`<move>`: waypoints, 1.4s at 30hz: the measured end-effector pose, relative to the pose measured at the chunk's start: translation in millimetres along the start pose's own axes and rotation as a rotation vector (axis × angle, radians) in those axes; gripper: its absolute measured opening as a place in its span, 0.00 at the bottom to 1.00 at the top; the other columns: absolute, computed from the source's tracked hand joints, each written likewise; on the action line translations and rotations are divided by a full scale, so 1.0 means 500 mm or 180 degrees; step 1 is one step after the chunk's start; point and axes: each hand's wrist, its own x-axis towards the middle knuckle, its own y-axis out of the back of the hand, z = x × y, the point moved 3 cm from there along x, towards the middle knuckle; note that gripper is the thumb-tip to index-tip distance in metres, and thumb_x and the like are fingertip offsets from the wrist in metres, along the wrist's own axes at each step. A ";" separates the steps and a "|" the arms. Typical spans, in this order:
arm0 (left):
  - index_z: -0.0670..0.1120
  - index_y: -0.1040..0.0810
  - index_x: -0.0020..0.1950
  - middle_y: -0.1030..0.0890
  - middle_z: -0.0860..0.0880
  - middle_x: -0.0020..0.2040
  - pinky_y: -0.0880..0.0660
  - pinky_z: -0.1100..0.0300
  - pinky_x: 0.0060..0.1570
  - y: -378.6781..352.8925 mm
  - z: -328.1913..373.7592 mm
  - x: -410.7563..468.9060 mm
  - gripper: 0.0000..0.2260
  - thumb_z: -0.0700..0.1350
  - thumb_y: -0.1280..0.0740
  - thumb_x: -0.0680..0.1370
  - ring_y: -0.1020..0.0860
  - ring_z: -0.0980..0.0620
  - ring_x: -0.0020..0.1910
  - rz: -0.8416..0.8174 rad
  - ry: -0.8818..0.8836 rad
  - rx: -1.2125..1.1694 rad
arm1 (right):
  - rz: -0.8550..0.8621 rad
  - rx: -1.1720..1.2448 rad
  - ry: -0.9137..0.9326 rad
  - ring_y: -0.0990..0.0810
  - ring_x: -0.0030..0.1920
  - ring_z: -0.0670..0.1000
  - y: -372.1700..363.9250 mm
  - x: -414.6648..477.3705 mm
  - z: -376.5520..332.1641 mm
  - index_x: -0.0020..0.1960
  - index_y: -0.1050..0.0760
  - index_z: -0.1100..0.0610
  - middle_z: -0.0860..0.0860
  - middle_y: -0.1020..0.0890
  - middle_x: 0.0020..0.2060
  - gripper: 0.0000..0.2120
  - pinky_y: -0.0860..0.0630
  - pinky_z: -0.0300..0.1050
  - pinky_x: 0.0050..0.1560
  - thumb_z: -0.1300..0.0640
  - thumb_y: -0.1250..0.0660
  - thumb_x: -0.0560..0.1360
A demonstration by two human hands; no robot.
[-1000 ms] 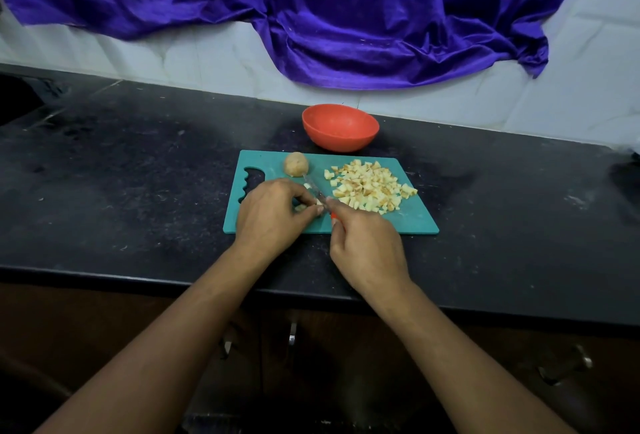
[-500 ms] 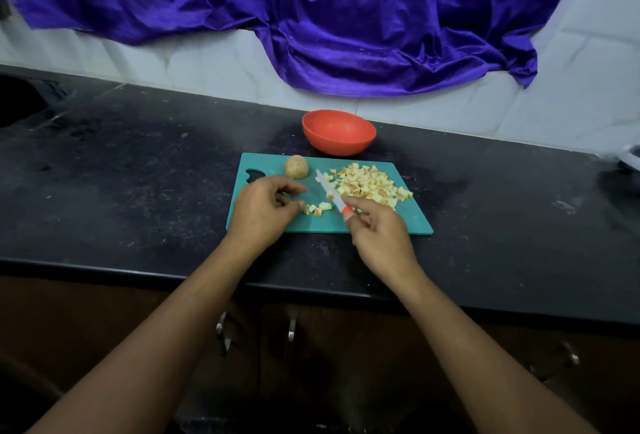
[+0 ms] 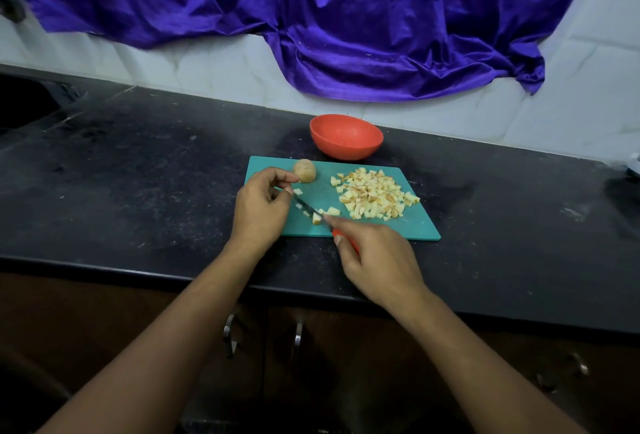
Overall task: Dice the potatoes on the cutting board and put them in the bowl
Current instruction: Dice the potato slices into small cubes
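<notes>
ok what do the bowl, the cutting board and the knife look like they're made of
Bowl: probably plastic, uniform orange-red, smooth with a soft sheen.
Cutting board: likely plastic, flat teal colour, thin, matte.
Knife: dark narrow blade, presumably metal, though blurred; the orange-red handle in the right hand looks plastic.

A crumpled purple satin cloth [image 3: 346, 17] drapes the white tiled wall [image 3: 588, 104] behind a speckled black stone counter [image 3: 138, 173]; brown wooden cabinet doors [image 3: 346, 347] below
</notes>
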 end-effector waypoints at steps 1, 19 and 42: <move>0.54 0.17 0.51 0.16 0.55 0.50 0.24 0.60 0.45 0.001 0.000 0.001 0.09 0.40 0.32 0.80 0.19 0.52 0.44 0.0004 -0.0008 -0.0002 | -0.0041 -0.0168 0.0052 0.25 0.44 0.44 -0.001 0.002 -0.003 0.75 0.29 0.40 0.45 0.17 0.48 0.20 0.28 0.45 0.41 0.49 0.40 0.84; 0.53 0.17 0.52 0.17 0.54 0.49 0.28 0.69 0.39 0.002 0.006 -0.002 0.09 0.40 0.33 0.80 0.20 0.51 0.43 0.0006 0.0050 0.0061 | 0.0194 0.0339 -0.0107 0.21 0.48 0.44 0.012 0.014 0.019 0.74 0.27 0.39 0.43 0.15 0.53 0.19 0.23 0.44 0.44 0.50 0.37 0.84; 0.52 0.18 0.50 0.18 0.56 0.45 0.30 0.67 0.35 -0.011 0.012 -0.004 0.05 0.42 0.29 0.78 0.26 0.58 0.31 -0.0231 -0.0163 0.0516 | 0.0579 0.0135 -0.0498 0.23 0.36 0.43 0.022 0.047 0.078 0.73 0.26 0.39 0.45 0.14 0.50 0.19 0.24 0.46 0.36 0.52 0.37 0.83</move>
